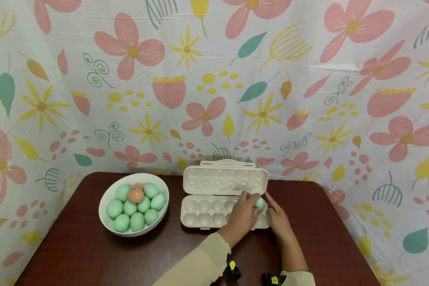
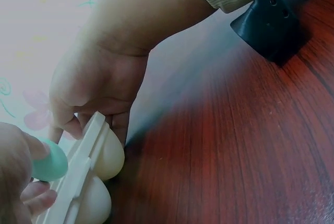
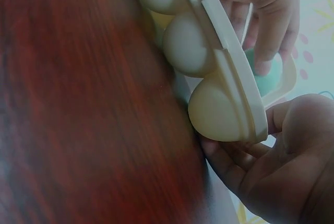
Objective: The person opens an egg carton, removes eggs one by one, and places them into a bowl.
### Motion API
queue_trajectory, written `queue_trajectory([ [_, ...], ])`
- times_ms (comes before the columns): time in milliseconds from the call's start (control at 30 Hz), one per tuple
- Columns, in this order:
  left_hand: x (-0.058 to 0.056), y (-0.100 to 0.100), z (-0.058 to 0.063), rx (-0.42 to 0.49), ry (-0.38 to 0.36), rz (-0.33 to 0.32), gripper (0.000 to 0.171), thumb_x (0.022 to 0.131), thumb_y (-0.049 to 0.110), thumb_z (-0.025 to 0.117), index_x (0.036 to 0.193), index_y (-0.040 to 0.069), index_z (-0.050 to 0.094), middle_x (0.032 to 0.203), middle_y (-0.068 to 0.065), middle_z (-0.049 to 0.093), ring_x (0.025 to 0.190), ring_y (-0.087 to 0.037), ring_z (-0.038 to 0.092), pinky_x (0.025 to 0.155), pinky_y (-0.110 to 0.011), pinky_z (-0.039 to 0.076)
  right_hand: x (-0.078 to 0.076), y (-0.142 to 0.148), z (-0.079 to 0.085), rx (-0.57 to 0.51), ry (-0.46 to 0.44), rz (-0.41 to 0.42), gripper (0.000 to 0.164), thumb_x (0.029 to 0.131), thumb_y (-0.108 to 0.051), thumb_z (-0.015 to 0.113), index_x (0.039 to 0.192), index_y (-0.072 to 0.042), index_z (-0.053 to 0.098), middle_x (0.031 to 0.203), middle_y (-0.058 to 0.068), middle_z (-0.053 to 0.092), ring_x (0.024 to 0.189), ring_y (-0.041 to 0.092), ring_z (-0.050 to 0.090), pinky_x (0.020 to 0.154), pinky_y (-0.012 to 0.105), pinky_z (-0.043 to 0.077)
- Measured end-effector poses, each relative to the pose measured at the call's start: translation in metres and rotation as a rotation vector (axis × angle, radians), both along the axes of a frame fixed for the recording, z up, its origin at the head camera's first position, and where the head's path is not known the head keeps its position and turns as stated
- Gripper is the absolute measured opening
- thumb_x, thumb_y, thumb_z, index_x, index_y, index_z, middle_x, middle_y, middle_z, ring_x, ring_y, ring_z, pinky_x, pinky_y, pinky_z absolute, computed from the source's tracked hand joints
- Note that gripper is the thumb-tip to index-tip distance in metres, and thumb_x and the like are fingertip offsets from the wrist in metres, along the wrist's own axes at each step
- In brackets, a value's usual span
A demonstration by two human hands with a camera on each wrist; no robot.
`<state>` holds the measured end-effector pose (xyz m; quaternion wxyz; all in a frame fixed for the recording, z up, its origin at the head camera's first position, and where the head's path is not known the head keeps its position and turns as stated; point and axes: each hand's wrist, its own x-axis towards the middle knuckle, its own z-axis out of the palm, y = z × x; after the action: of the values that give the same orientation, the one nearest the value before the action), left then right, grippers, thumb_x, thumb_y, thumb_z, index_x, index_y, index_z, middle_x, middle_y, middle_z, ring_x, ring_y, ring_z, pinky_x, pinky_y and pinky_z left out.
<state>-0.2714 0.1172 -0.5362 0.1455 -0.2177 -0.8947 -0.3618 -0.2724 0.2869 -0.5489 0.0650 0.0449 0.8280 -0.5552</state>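
Observation:
Between its fingertips my left hand (image 1: 241,216) pinches a pale green egg (image 1: 259,203) over the right end of a cream egg carton (image 1: 211,228). The carton's lid (image 1: 225,183) is raised at the back, and the cups in view on the left hold nothing. At the carton's right end my right hand (image 1: 281,223) grips the side. In the right wrist view its thumb is at the rim and its fingers curl under a rounded cup (image 3: 219,112). The left hand hides some right-hand cups.
Left of the carton stands a white bowl (image 1: 109,226) with several green eggs (image 1: 137,221) and two brown eggs (image 1: 136,195) on top. The dark red wooden table (image 1: 186,254) ends at a flowered cloth (image 1: 214,91) behind it.

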Motion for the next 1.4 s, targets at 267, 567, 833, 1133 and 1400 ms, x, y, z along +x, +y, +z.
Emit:
queue_trajectory([
  [267,0.002,-0.005,0.004,0.026,-0.069,-0.008,0.041,0.097,0.020,0.069,0.136,0.020,0.060,0.118,-0.006,0.054,0.095,-0.013,0.064,0.081,-0.022,0.055,0.001,-0.001,0.005,-0.009,-0.015,-0.006,0.053,0.110,-0.019,0.028,0.161,-0.034,0.024,0.152,0.019,0.045,0.131,0.035,0.052,0.089,0.028,0.052],
  [567,0.005,-0.017,0.008,0.109,-0.074,0.016,0.040,0.095,0.018,0.071,0.134,0.018,0.063,0.119,-0.007,0.055,0.097,-0.017,0.066,0.082,-0.025,0.056,0.000,-0.002,0.006,0.000,-0.012,-0.025,0.054,0.108,-0.017,0.031,0.160,-0.032,0.028,0.148,0.019,0.049,0.125,0.033,0.054,0.088,0.026,0.051],
  [833,0.011,-0.028,0.012,0.163,-0.048,0.043,0.042,0.093,0.015,0.074,0.134,0.016,0.063,0.125,-0.008,0.056,0.103,-0.020,0.067,0.086,-0.029,0.057,0.000,-0.002,0.001,0.005,0.006,-0.029,0.055,0.108,-0.017,0.031,0.160,-0.033,0.028,0.147,0.019,0.050,0.125,0.028,0.053,0.088,0.023,0.050],
  [1133,0.022,-0.048,0.017,0.206,-0.041,0.074,0.043,0.093,0.016,0.074,0.134,0.018,0.061,0.127,-0.006,0.059,0.110,-0.020,0.066,0.089,-0.032,0.057,0.001,-0.005,0.001,0.015,0.007,-0.045,0.055,0.107,-0.017,0.031,0.160,-0.035,0.029,0.146,0.019,0.050,0.127,0.029,0.052,0.088,0.022,0.049],
  [1400,0.028,-0.071,0.027,0.242,-0.001,0.092,0.044,0.092,0.017,0.075,0.134,0.019,0.062,0.127,-0.004,0.059,0.114,-0.020,0.065,0.092,-0.035,0.057,-0.001,-0.002,-0.002,0.018,-0.019,-0.034,0.054,0.108,-0.019,0.029,0.160,-0.037,0.026,0.151,0.018,0.047,0.133,0.029,0.047,0.095,0.026,0.044],
])
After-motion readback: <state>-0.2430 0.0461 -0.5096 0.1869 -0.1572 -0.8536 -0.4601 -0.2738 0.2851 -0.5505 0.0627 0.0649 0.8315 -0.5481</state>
